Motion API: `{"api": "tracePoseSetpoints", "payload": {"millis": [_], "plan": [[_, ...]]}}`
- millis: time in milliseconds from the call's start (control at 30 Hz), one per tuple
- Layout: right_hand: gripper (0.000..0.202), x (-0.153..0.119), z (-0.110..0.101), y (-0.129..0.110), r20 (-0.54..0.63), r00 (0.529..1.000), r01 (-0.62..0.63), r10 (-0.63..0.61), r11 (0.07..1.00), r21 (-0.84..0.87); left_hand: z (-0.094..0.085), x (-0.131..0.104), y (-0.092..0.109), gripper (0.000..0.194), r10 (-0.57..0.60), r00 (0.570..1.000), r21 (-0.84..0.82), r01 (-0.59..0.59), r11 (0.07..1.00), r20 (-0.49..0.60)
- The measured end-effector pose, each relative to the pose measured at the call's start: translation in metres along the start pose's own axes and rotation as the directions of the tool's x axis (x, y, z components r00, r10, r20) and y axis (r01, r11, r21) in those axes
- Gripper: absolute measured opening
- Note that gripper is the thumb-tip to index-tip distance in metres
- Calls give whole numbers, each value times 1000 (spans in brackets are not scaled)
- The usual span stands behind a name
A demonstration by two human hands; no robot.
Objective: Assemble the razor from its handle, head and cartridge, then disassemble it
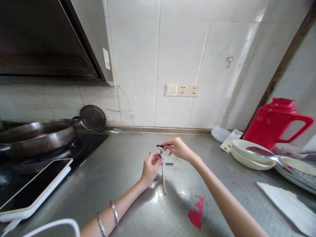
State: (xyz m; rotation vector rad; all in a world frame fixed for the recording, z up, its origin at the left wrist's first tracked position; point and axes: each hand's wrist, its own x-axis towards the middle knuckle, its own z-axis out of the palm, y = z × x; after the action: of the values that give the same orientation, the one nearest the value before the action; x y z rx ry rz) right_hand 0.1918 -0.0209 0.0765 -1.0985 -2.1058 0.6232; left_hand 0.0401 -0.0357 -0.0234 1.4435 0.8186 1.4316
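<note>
Above the metal counter, my left hand (150,168) is closed around the lower part of a small black-and-silver piece (161,152). Its kind is too small to make out. My right hand (179,148) reaches in from the right, fingertips pinched at a short black bar (159,145) at the top of that piece. A pale grey cable (163,181) hangs below my left fingers, and its lower end comes down near the counter. Just right of the cable lies a small dark green strip (169,164). Fingers partly hide the join between bar, piece and cable.
To the left, a large pan (39,135) sits on the black stove, with a phone (37,187) at its front edge. A red thermos (274,121), stacked bowls (254,158) and white paper (288,204) occupy the right. A red scrap (197,215) lies in front.
</note>
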Motion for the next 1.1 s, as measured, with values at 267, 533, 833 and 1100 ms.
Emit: {"api": "tracePoseSetpoints", "payload": {"millis": [267,533,833,1100], "plan": [[29,0,-3,0,11,1000,7,-8,1000,4,-1,-1,2,21,-2,1000,14,2,1000,11],[28,1,-3,3,20,1000,22,-21,1000,-13,0,-1,2,22,-22,1000,12,23,1000,-3],[28,1,-1,4,28,999,19,-19,1000,-12,0,-2,3,23,-35,999,14,35,999,-9],[28,0,-3,-1,26,998,52,-50,995,-86,0,-3,1,23,-39,999,11,39,999,-3]]}}
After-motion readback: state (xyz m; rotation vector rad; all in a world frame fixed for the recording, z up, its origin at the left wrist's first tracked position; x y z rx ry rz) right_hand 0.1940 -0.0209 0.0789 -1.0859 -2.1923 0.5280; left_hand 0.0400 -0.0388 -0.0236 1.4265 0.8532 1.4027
